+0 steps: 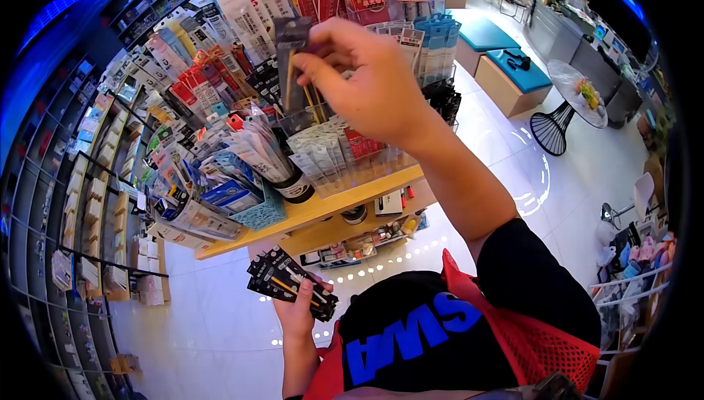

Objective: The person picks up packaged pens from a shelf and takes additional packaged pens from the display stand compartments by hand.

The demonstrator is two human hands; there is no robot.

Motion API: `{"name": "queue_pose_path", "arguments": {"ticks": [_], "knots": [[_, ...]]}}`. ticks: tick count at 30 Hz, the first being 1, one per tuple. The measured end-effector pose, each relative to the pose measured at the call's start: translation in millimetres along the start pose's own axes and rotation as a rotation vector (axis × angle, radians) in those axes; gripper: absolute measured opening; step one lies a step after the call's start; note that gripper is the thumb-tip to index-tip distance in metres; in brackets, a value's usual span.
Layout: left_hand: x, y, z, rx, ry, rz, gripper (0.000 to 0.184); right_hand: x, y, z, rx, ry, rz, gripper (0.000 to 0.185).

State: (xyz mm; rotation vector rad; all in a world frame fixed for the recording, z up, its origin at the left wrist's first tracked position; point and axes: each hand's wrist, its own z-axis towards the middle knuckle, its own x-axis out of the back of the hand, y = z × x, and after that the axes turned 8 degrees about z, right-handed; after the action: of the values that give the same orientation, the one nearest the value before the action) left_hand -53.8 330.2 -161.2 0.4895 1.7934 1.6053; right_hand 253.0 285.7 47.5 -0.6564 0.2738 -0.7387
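Note:
My right hand [367, 81] is raised over the display stand and pinches a slim black packet [290, 63] between thumb and fingers. A narrow yellowish stick shows through the front of that packet, which is held roughly upright above a clear holder. Lower down, in front of the stand, my left hand [295, 318] is closed on a fanned bunch of black packets [282, 274], its thumb across the front. These packets carry slim pen-like pieces and small print that I cannot read.
The wooden stand [330, 206] holds crowded packets, a blue basket [264, 209] and a black round cup [295, 187]. Shelving [81, 202] lines the left side. Teal-topped stools [513, 70] and a small round table [579, 92] are at the right.

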Motion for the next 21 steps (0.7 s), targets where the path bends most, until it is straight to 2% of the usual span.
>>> {"name": "queue_pose_path", "arguments": {"ticks": [3,4,7,11,14,16,18,19,21], "knots": [[-2,5,-7,0.020,0.040,0.018,0.026,-5,0,-2,0.178,-0.080,-0.418,0.015],[0,5,-9,0.017,0.040,0.037,0.026,-10,6,-5,0.196,-0.059,-0.443,0.016],[7,-1,-15,0.012,0.050,0.081,0.025,-17,14,-13,0.024,-0.184,-0.590,0.016],[7,-3,-21,0.010,0.074,0.087,0.023,-27,15,-14,-0.083,-0.349,-0.785,0.016],[4,-1,-24,-0.005,0.075,0.086,0.022,-30,1,-22,-0.111,-0.222,-0.800,0.025],[-1,4,-24,-0.013,0.082,0.085,0.023,-33,-13,-43,0.029,-0.137,-0.573,0.032],[1,2,-22,-0.037,0.043,0.082,0.029,-39,-24,-80,0.053,-0.259,-0.381,0.035],[2,1,-22,-0.048,0.023,0.081,0.033,-43,-26,-101,0.009,-0.419,-0.302,0.035],[-9,8,-21,-0.085,0.011,0.076,0.042,-42,-30,-122,-0.288,-0.884,-0.099,0.033]]}}
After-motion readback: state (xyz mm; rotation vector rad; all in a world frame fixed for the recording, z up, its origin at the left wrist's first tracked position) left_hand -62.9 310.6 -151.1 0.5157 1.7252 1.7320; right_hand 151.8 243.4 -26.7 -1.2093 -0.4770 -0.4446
